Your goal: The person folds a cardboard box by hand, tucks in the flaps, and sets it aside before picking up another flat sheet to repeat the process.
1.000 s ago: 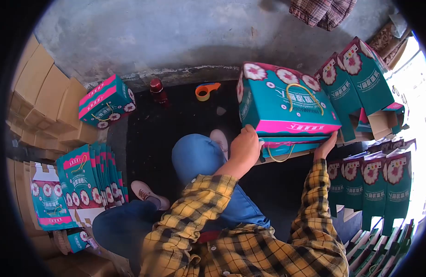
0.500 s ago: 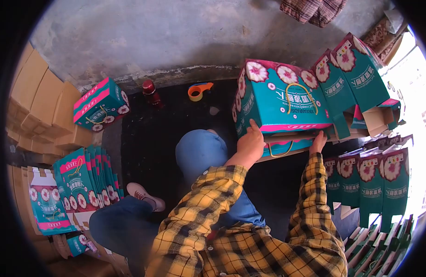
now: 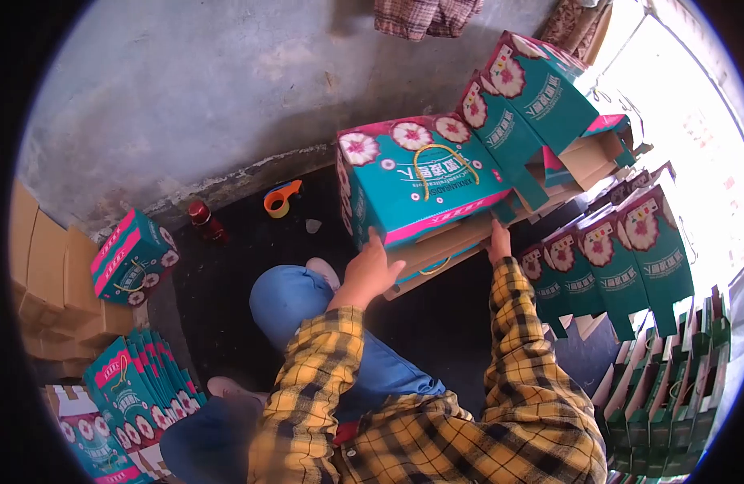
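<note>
Shows teal box (image 3: 410,187) just beyond spread left hand (image 3: 367,273) at near-left corner and right hand (image 3: 499,243), grip undeterminable, at right end, with long axis left-to-right.

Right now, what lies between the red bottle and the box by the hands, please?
In the head view, an orange tape dispenser and a pale scrap lie there.

Left bare hand (image 3: 370,273), thumb spread, at near corner of teal-and-pink cardboard box (image 3: 404,181) | right bare hand (image 3: 499,242) by its lower edge | red cylindrical bottle (image 3: 206,222), orange tape dispenser (image 3: 278,202) near grey wall (image 3: 186,97)
</note>
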